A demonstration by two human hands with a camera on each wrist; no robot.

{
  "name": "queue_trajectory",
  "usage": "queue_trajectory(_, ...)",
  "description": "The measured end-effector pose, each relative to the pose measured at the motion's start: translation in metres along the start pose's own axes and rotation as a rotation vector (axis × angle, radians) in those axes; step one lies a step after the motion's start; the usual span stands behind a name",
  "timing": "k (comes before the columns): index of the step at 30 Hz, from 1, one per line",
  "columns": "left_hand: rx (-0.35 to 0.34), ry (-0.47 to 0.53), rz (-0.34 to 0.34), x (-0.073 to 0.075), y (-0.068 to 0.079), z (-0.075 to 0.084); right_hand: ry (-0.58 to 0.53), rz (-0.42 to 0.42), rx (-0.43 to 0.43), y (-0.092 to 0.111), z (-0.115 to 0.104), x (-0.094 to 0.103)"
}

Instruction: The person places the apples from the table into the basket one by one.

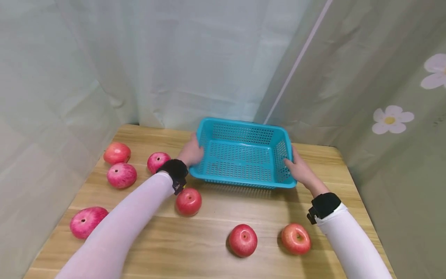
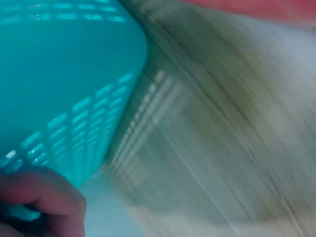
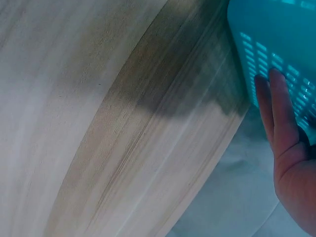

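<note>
Blue basket (image 1: pixel 240 152) between left and right hands (image 1: pixel 192 151)

The blue basket (image 1: pixel 238 159) is smooth moulded plastic, softly glossy along its rim and roughened by rows of small piercings. The table (image 1: pixel 209 240) shows wood grain under a smooth, faintly shiny finish. The red apples (image 1: pixel 243 240) look waxy and slick – bright highlights sit on their skins. The backdrop (image 1: pixel 209 58) is creased cloth or thin sheeting with a slight sheen – the white sleeves (image 1: pixel 355 244) are matt cloth, the wristbands (image 1: pixel 325 205) dull black
</note>
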State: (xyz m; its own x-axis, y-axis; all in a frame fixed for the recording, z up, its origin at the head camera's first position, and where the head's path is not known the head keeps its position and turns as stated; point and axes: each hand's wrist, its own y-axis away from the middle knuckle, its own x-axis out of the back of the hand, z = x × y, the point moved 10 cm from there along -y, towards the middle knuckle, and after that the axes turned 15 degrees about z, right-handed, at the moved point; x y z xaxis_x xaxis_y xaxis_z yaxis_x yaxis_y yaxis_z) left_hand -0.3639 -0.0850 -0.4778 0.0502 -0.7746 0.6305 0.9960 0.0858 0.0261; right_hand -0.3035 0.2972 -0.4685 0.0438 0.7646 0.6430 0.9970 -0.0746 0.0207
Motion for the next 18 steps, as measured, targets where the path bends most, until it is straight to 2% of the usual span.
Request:
queue_trajectory(6,-0.015,-0.075,0.054,0.0025,0.0012,0.0029,0.01,0.017,-0.014,0.0001,0.0029,0.0036)
queue_trajectory(11,-0.01,-0.072,0.079,0.003,0.0003,0.002,0.033,0.027,-0.015,-0.0007,0.0034,0.0035)
queue_trajectory(18,0.013,-0.055,0.077,0.0026,0.0018,0.0012,0.102,0.039,-0.03,0.0042,0.0034,0.008)
